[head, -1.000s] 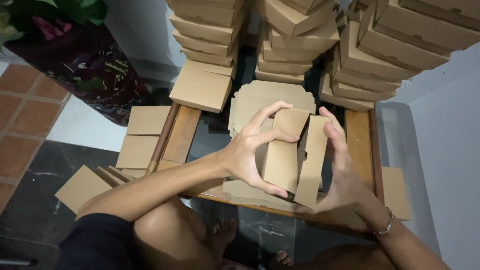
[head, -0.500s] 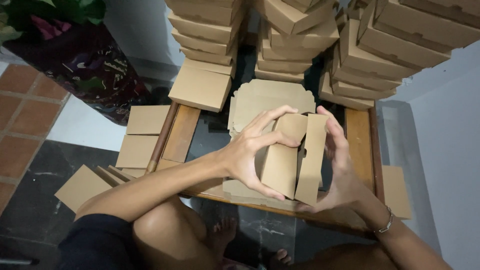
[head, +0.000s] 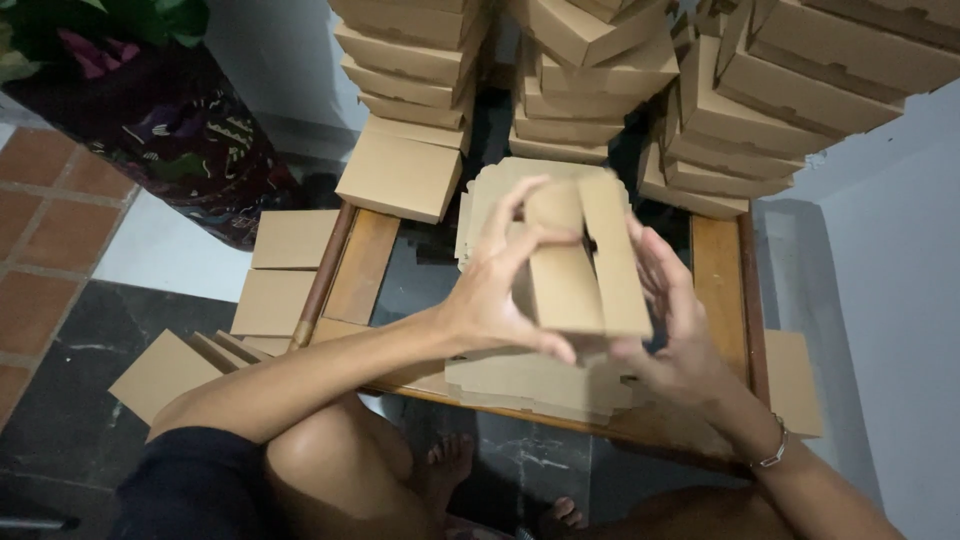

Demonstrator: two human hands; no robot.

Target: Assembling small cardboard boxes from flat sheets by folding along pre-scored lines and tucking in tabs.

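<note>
A half-folded brown cardboard box [head: 583, 262] is held up above a low wooden table [head: 716, 268]. My left hand [head: 497, 288] grips its left side, thumb under the bottom edge and fingers curled over the top. My right hand [head: 668, 318] holds its right side from behind, fingers spread along the flap. The box is motion-blurred. Under the hands lies a pile of flat die-cut cardboard blanks [head: 540, 385], and another pile of blanks [head: 490, 195] sits further back on the table.
Tall stacks of folded cardboard boxes [head: 590, 90] fill the back, with one box [head: 400, 172] leaning at the left stack's foot. Flat cardboard pieces [head: 285, 268] lie on the floor left of the table. My bare knee [head: 335, 470] and feet are below. A patterned cloth [head: 170, 130] is at upper left.
The box has been turned and tilted in my hands, its flaps folded closer together. My right hand's fingers have shifted along the right flap. The camera view moved slightly.
</note>
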